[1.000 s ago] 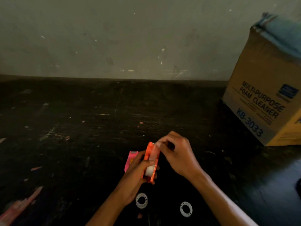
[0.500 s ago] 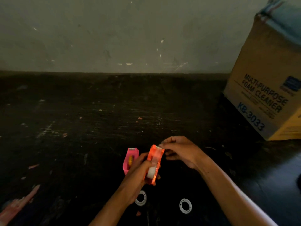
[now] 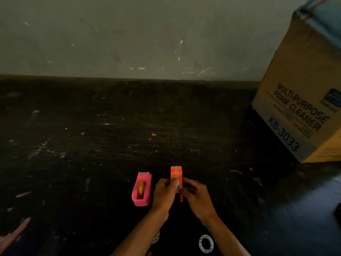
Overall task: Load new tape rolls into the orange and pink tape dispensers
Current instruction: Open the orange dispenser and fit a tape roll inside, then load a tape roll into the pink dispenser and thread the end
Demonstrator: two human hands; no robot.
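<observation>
**Orange dispenser back down on the table, tape end getting sorted**

Half a second ago the orange one was up in the air; now it sits on the dark scuffed tabletop (image 3: 92,145). Left to right: the pink plastic tape dispenser (image 3: 141,190) with a yellow roll inside, just beside it the left hand (image 3: 164,193) and right hand (image 3: 198,197), fingers pinched on the orange plastic tape dispenser (image 3: 176,175). Looks like threading the tape end. A white empty tape core (image 3: 206,243) lies nearer. Next, probably press the tape onto the cutter.
</observation>
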